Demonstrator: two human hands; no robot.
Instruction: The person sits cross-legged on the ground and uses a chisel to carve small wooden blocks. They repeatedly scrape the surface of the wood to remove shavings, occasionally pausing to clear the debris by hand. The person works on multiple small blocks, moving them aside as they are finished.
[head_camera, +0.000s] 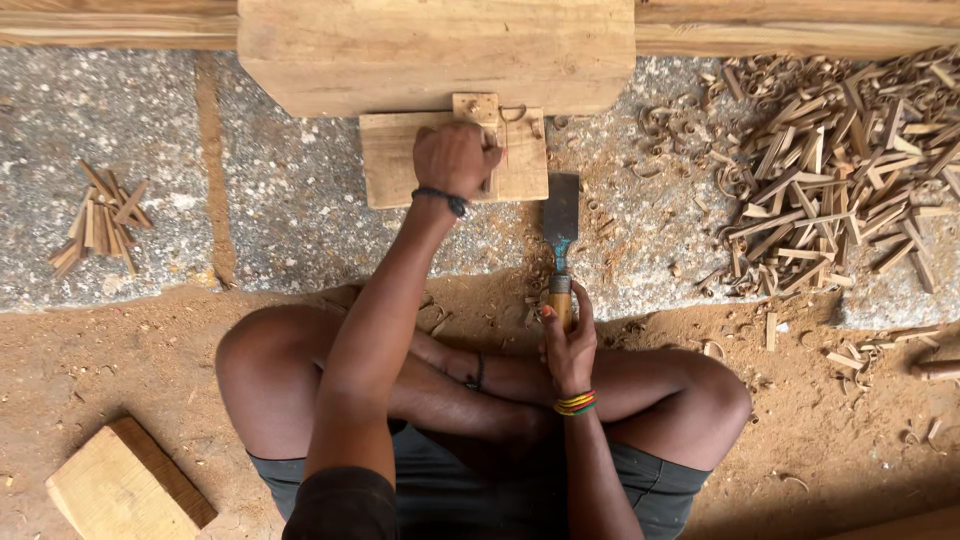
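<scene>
We see, at the centre of the frame, the left hand (456, 158) pressed down on a flat wooden board (395, 160) that lies on the speckled stone floor (300, 220). Its fingers are curled together over a thin piece of wood at the board's right half; how tightly they grip it we cannot tell. A dark cord bracelet (443, 199) circles that wrist. A small square wooden block (474, 106) sits at the board's top edge, touching the large timber block (435, 50) that fills the upper middle of the frame.

Just right of the board, the right hand (568, 345) has its fingers clamped around the wooden handle of a broad chisel (560, 225). The chisel's flat steel blade points toward the top of the frame and rests on the stone floor beside the board's right edge. Striped bangles (576, 403) in red, yellow and green sit on the right wrist.

In the upper right lies a large heap of wood offcuts and curled shavings (830, 170). A small bundle of thin wooden sticks (100, 220) lies at the left of the frame. A pale wooden plank (125, 485) rests on the reddish earth in the lower left. The person sits cross-legged at the bottom centre, knees spread to either side.
</scene>
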